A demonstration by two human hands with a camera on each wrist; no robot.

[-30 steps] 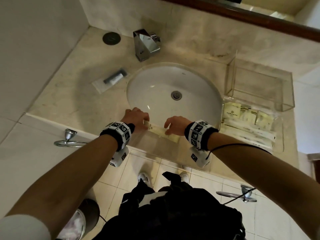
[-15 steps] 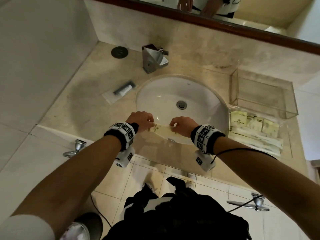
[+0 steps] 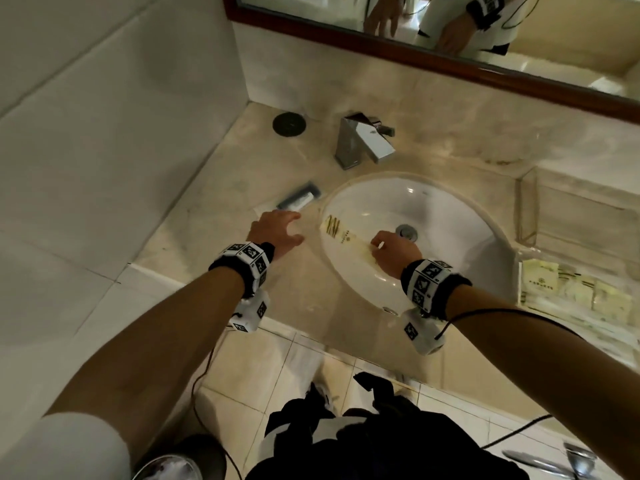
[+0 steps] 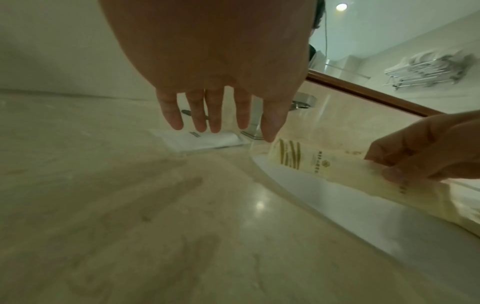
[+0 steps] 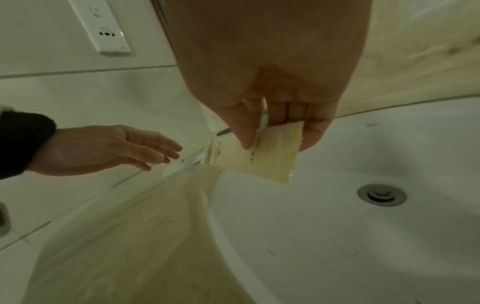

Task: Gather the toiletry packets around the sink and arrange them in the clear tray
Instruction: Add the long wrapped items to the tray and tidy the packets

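We see the cream packet (image 3: 346, 235) held over the sink (image 3: 450, 216), its long axis running from the right hand (image 3: 393, 249) toward the basin's left rim, printed end pointing left. That hand pinches the near end between thumb and fingers (image 5: 311, 139). The left hand (image 3: 275, 230) hovers spread above the counter (image 3: 214, 237), apart from the packet, fingertips near a white packet (image 3: 298, 199). The tray (image 3: 581, 216) stands right of the sink.

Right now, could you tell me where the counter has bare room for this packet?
Bare marble lies between the black disc and faucet, and along the front edge left of the sink. Crowded: packets fronting the clear tray.
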